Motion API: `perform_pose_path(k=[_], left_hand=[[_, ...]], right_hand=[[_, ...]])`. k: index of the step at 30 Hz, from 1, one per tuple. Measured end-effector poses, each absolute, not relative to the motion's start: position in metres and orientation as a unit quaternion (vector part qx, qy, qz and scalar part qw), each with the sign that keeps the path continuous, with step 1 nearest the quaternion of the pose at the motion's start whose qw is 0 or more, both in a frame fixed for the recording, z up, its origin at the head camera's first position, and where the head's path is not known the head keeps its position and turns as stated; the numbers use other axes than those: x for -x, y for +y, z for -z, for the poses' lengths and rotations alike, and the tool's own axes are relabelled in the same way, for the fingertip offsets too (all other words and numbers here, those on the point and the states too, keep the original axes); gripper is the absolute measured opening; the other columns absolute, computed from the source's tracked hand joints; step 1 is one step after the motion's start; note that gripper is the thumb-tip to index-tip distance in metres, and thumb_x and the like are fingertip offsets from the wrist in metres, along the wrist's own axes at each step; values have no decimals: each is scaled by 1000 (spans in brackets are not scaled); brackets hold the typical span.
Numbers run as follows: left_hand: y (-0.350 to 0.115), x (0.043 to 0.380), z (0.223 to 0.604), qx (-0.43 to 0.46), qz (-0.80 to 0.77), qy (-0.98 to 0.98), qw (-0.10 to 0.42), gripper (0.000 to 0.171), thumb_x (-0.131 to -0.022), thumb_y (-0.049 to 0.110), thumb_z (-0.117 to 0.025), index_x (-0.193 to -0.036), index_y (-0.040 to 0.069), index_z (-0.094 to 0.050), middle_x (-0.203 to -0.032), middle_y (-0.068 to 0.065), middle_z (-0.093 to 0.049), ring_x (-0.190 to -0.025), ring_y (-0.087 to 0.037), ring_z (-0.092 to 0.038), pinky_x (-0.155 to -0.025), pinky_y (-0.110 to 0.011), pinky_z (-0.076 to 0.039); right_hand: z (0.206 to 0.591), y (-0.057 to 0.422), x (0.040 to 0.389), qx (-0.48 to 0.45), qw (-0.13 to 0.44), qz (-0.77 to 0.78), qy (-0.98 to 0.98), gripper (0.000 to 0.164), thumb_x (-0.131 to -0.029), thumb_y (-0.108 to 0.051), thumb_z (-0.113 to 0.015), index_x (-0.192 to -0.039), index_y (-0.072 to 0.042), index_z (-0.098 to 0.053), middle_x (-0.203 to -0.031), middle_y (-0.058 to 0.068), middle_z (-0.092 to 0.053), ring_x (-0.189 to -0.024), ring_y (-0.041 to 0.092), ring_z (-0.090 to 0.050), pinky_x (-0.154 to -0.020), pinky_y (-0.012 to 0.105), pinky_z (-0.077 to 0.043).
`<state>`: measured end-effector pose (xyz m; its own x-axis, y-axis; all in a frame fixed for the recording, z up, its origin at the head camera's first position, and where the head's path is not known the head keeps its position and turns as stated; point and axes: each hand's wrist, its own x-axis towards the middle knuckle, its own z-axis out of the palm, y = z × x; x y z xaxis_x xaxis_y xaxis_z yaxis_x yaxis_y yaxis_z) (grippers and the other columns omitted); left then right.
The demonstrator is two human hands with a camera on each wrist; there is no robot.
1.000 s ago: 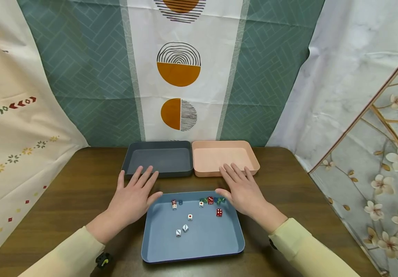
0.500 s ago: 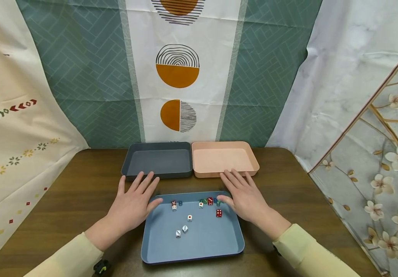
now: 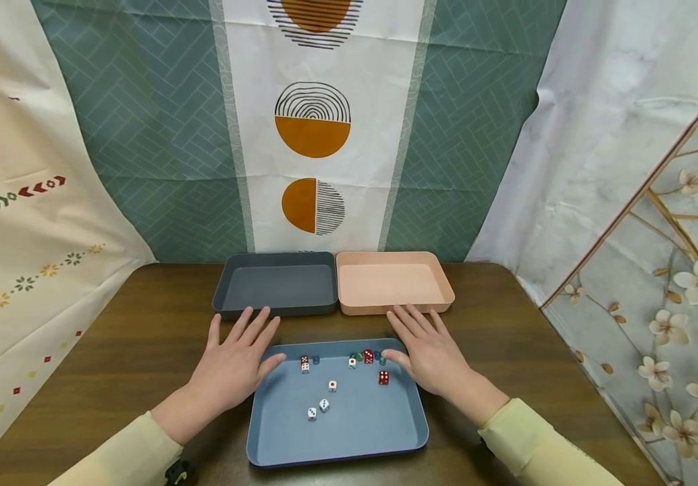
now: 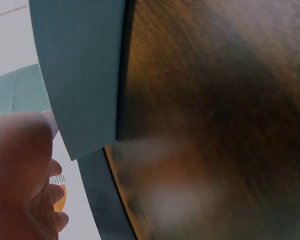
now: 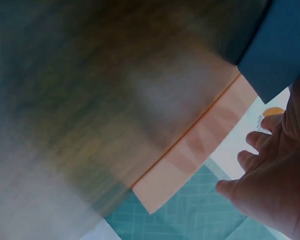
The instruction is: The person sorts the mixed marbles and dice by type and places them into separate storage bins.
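Observation:
My left hand (image 3: 230, 364) is spread over the left edge of a blue tray (image 3: 349, 432), fingers straight and pointing toward the back. On the other side my right hand (image 3: 431, 354) hovers at the tray's right edge, its fingers also extended. Neither holds anything. Inside the blue tray lie several white dice (image 3: 333, 386) and red dice (image 3: 383, 377). Small green and blue pieces (image 3: 358, 356) sit along its far wall, partly behind the right thumb. In the left wrist view the left hand (image 4: 22, 175) shows beside the tray's wall (image 4: 80, 75).
Behind the hands stand a dark grey tray (image 3: 282, 287) and a pink tray (image 3: 394, 283), side by side at the back of the brown wooden table (image 3: 112, 364). Patterned cloths hang around it, including a green and white one (image 3: 167, 121) at the back.
The whole scene sits slightly lower in the head view. Both hands have drawn back slightly from the rear trays. The dice lie as before.

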<state>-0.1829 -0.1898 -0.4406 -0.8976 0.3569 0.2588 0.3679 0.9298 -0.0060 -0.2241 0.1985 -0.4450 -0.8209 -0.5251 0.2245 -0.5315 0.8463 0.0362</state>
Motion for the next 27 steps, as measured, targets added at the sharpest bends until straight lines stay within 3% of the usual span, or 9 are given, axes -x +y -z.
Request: perform_pose_path(k=[9,18,27], left_hand=[[-191,186,445,187,34,-973,130,72,-110,50,-66,-168,11,-48,-176,-16,-39,-162,-44,-33,-122,-83,-12],[-193,196,447,175,35,-976,129,70,-111,48,-65,-168,10,-48,-175,-18,-39,-162,-46,-32,-122,-83,-11],[-192,204,446,171,35,-977,124,69,-112,47,-64,-167,10,-50,-175,-19,-40,-162,-46,-32,-122,-84,-12]], right_hand=[[443,197,225,-261,85,-21,-961,82,-112,-58,-56,-172,-7,-38,-178,14,-34,-167,37,-26,-131,66,-17],[446,197,232,-253,79,-37,-963,77,-114,-54,-54,-171,-5,-39,-177,16,-36,-165,39,-29,-129,69,-20],[446,195,243,-237,53,-33,-969,78,-115,-54,-52,-174,-6,-34,-180,14,-31,-167,38,-22,-131,67,-15]])
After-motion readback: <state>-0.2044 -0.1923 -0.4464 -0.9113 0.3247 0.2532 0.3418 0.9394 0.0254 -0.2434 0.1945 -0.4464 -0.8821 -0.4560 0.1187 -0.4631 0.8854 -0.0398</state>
